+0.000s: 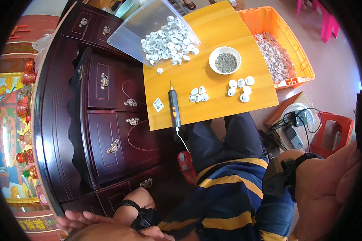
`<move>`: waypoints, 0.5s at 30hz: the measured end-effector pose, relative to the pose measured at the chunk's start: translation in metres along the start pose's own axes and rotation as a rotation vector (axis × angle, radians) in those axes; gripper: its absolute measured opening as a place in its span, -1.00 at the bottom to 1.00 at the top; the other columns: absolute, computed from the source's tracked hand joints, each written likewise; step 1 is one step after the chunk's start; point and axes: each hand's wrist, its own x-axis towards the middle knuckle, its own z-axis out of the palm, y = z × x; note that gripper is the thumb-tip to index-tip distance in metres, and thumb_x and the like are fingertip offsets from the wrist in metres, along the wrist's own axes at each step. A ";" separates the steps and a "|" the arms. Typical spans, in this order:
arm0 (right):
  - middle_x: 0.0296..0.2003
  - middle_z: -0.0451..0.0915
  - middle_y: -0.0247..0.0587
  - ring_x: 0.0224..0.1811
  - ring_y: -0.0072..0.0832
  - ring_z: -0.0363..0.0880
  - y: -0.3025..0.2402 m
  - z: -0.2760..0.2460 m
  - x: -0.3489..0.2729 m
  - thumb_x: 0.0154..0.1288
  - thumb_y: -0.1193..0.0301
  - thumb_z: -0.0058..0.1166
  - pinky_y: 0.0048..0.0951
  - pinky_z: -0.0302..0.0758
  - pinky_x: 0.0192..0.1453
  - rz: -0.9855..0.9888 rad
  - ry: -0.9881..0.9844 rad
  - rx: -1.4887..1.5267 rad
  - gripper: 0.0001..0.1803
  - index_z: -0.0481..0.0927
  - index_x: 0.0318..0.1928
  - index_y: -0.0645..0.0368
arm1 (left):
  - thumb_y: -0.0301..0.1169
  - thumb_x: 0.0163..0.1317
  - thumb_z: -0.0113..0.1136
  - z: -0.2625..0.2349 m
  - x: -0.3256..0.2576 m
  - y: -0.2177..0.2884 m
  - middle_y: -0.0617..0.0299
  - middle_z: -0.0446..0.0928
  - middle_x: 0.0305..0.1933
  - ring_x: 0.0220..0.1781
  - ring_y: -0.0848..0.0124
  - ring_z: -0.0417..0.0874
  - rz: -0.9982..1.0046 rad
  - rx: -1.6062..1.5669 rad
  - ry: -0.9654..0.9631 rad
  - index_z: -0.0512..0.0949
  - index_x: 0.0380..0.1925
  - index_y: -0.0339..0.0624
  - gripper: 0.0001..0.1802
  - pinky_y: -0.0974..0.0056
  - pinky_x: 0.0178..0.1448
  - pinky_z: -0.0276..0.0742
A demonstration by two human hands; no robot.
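Note:
Both my hands are raised close to the camera, away from the table. My left hand [102, 229] is at the lower left with its fingers stretched out and nothing visible in it. My right hand [323, 193] looms large at the lower right; its fingers run into the dark rim and cannot be made out. On the yellow wooden table [213, 32] lies a black electric screwdriver [173, 107], bit pointing away, white cable plugged into its near end. Two groups of small white round plastic parts [198, 94] sit right of it. Behind them stands a white bowl [211, 64] of small metal screws [226, 63].
A clear plastic bin [126, 38] lies tipped at the table's far left, white parts spilling out. Beyond the right edge stands an orange crate [299, 56] of parts. A dark wooden cabinet [112, 84] flanks the left; a cardboard box [283, 108] with cables and red stool [330, 128] are right.

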 end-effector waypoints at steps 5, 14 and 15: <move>-0.11 0.48 -0.04 0.15 -0.39 0.35 -0.014 -0.001 0.025 0.35 0.32 0.00 -0.25 0.07 0.38 -0.033 -0.035 -0.042 -0.67 0.52 0.00 0.29 | -0.23 0.52 -0.31 0.058 -0.010 -0.004 0.07 0.17 0.54 0.61 0.27 0.09 -0.065 0.149 0.358 0.05 0.50 -0.25 -0.39 0.19 0.69 -0.21; -0.08 0.49 -0.01 0.19 -0.38 0.35 -0.031 -0.002 0.072 0.36 0.31 0.00 -0.23 0.04 0.41 -0.040 -0.124 -0.146 -0.64 0.51 0.03 0.33 | -0.25 0.53 -0.45 0.019 0.059 -0.023 0.10 0.30 0.47 0.54 0.22 0.22 -0.514 -0.332 -0.743 0.21 0.42 -0.16 -0.46 0.07 0.59 -0.08; -0.07 0.49 0.00 0.20 -0.38 0.35 -0.028 0.001 0.077 0.37 0.31 0.00 -0.23 0.04 0.42 -0.027 -0.149 -0.163 -0.63 0.51 0.03 0.33 | -0.22 0.54 -0.47 0.017 0.066 -0.026 0.11 0.31 0.47 0.53 0.20 0.24 -0.560 -0.405 -0.806 0.24 0.41 -0.14 -0.46 0.04 0.58 -0.05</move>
